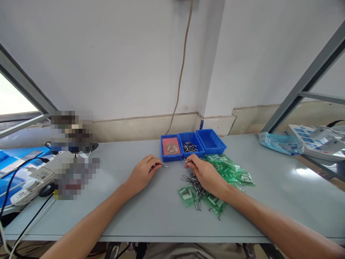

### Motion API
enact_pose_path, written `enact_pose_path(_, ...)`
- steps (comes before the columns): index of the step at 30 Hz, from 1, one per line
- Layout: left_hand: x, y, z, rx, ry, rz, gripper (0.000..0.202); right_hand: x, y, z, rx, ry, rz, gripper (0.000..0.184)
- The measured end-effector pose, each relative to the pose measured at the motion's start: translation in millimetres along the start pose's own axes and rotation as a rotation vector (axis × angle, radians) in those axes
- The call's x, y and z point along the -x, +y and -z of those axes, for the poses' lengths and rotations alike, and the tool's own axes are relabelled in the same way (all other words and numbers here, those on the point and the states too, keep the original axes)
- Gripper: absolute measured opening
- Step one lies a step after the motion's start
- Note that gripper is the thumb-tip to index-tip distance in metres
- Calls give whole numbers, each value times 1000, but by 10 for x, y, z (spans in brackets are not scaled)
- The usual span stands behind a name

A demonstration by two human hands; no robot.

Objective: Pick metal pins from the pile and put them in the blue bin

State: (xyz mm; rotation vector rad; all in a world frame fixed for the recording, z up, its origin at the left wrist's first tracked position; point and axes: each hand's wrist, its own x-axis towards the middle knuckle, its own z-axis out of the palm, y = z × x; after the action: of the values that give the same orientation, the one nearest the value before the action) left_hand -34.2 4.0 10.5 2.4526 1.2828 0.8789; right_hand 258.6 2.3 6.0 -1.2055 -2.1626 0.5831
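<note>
Can't identify tiny piece [185,161] pinched in right hand [204,171], nor see all of silver metal-rod pile [196,186] beneath. Gripping thin silver pin [165,166] in left hand [143,173], near side of leftmost blue plastic tray [172,158].

Metal pins [196,185], smooth and shiny; bins [208,138], plastic, semi-gloss; bags [232,167], thin crinkled plastic, glossy; counter [126,223], smooth; wall [121,61], matt.

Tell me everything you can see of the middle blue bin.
The middle blue bin is small, open-topped and roughly rectangular, apparently plastic. It stands upright on the grey table, between the left bin and right bin. Slim silvery pieces lie jumbled inside. The right hand partly hides its front edge; whether they touch is unclear.
</note>
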Motion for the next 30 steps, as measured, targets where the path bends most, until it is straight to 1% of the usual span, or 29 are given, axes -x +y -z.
enact_pose_path(4, 2, -23, -12, -12, 2, -8, 22, -7, -19, 26, -18, 21, -32, 18)
enact_pose_path(9, 2, -33, -15, -19, 4, -14, 22, -9, -27, 49, -4, 13, -20, 19)
enact_pose_path(13, 1, -17, -8, -24, 5, -8, 23, -6, -11, 26, 39, -12, 3, 21)
enact_pose_path(20, 1, 2, 1, -29, 1, -9, 24, -15, 19, -1, 111, -37, 50, 18)
enact_pose_path(30, 4, -9, 2, -34, -3, -11, 24, -18, 5, 13, 152, -6, 110, 22)
